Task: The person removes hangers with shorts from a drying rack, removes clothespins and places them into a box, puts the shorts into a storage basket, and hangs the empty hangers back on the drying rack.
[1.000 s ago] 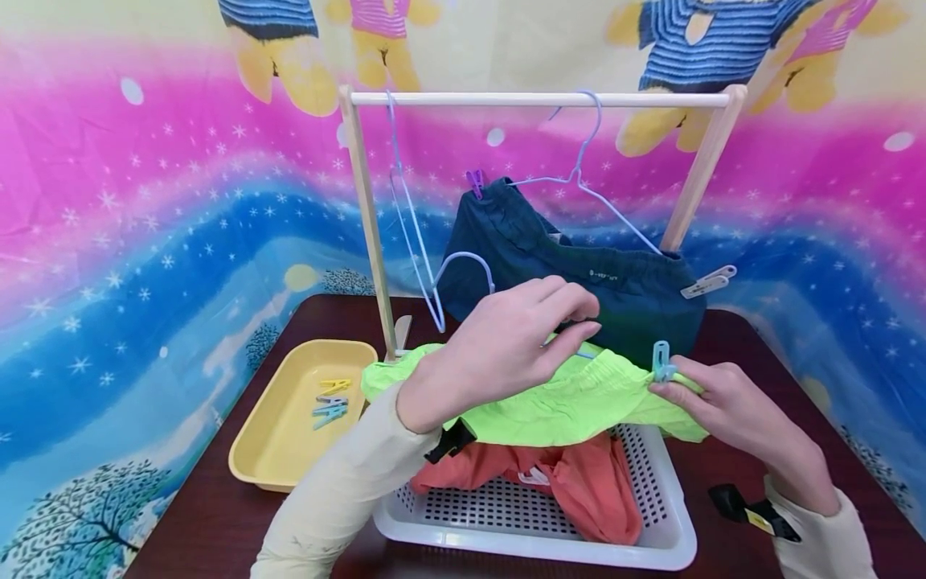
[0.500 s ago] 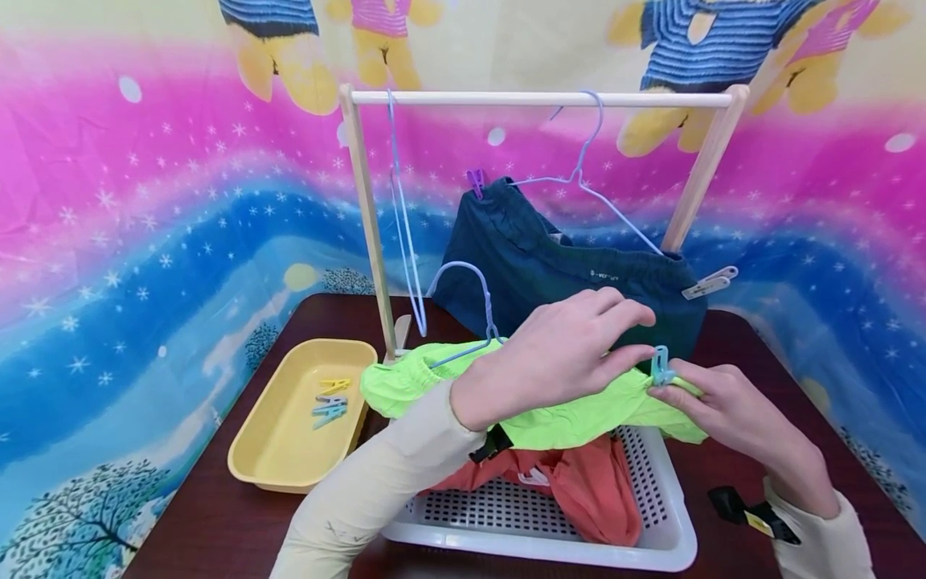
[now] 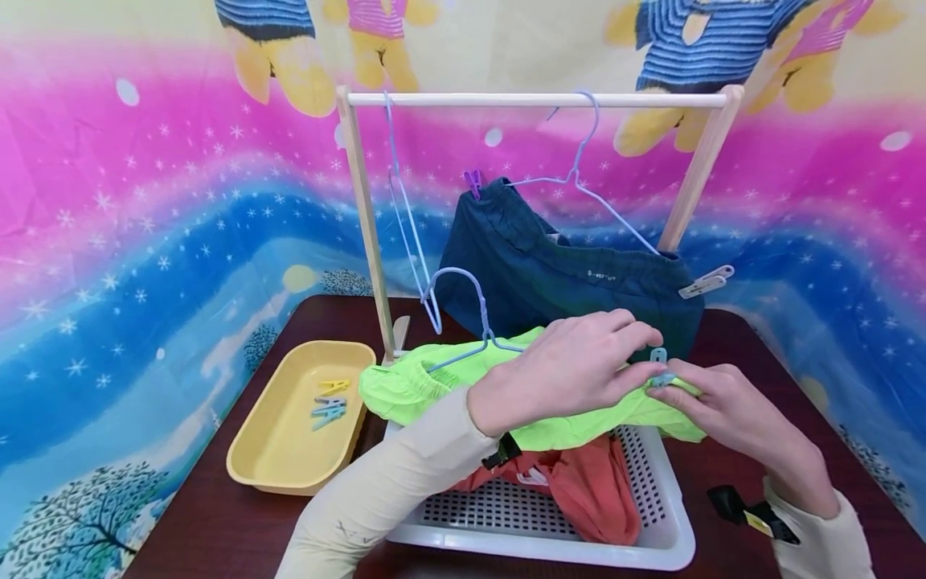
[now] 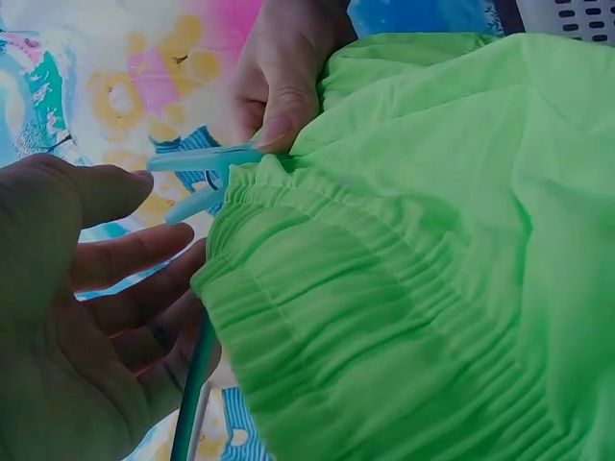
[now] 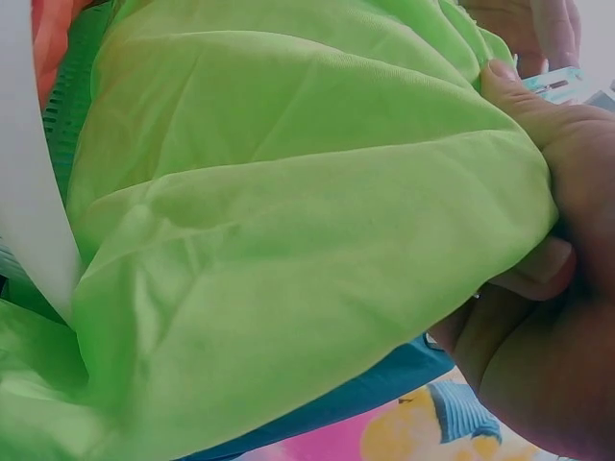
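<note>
Bright green shorts [image 3: 564, 426] with a gathered elastic waistband stretch above the basket, a blue wire hanger [image 3: 486, 322] in the waist opening. A light blue clothespin [image 3: 658, 366] sits on the waistband's right end. My right hand [image 3: 738, 410] pinches the shorts beside that clothespin, thumb on top; in the right wrist view the thumb [image 5: 519, 96] presses the cloth. My left hand [image 3: 571, 362] reaches across to the clothespin. In the left wrist view its thumb [image 4: 115, 192] meets one handle end and the index finger lies by the other, fingers loosely bent.
Behind stands a wooden rack [image 3: 535, 100] with dark teal shorts [image 3: 557, 265] on a hanger and one bare hanger [image 3: 412, 233]. A yellow tray [image 3: 278, 434] with several clothespins [image 3: 329, 412] is left. Red cloth [image 3: 593, 490] lies in the white basket [image 3: 683, 531].
My left hand has moved right along the waistband to the clothespin, uncovering the hanger's neck. My right hand has stayed in place on the green shorts.
</note>
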A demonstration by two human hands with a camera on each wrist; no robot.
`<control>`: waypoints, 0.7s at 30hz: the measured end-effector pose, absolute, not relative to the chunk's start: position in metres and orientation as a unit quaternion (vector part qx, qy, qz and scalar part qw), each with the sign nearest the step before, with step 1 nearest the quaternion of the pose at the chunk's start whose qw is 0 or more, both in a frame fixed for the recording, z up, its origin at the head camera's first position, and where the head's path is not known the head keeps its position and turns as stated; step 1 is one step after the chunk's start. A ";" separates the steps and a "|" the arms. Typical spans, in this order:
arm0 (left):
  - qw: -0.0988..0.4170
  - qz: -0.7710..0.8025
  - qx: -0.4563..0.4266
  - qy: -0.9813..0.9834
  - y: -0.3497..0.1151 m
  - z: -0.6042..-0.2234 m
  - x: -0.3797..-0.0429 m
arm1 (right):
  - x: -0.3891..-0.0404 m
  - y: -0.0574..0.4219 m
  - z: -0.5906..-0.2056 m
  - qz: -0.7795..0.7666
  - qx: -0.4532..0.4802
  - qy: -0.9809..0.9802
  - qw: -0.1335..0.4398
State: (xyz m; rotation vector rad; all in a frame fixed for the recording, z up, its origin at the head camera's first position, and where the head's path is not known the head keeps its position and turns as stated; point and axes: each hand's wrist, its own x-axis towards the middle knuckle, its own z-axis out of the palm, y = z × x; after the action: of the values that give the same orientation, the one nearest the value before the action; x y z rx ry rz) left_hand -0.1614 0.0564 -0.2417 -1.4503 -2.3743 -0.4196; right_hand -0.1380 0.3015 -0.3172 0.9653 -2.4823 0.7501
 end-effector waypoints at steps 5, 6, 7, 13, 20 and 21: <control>0.143 -0.151 -0.510 -0.835 0.058 -0.243 -0.161 | -0.138 0.300 -0.317 0.259 0.338 -0.884 0.191; 0.140 -0.148 -0.509 -0.836 0.059 -0.243 -0.161 | -0.138 0.300 -0.317 0.258 0.337 -0.885 0.192; 0.137 -0.146 -0.508 -0.838 0.059 -0.243 -0.161 | -0.138 0.300 -0.317 0.258 0.335 -0.886 0.192; 0.155 -0.103 -0.504 -0.843 0.065 -0.241 -0.158 | -0.138 0.299 -0.317 0.258 0.316 -0.894 0.184; 0.160 -0.073 -0.494 -0.851 0.068 -0.237 -0.156 | -0.138 0.299 -0.316 0.266 0.320 -0.888 0.194; 0.161 -0.071 -0.491 -0.853 0.067 -0.236 -0.156 | -0.138 0.299 -0.316 0.269 0.322 -0.886 0.198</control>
State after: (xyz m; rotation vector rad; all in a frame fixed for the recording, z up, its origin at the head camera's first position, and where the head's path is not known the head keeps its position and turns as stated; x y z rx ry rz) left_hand -0.1563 0.0673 -0.2356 -1.4036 -2.4360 -0.2022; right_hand -0.1378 0.2993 -0.3156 0.9008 -2.4798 0.7517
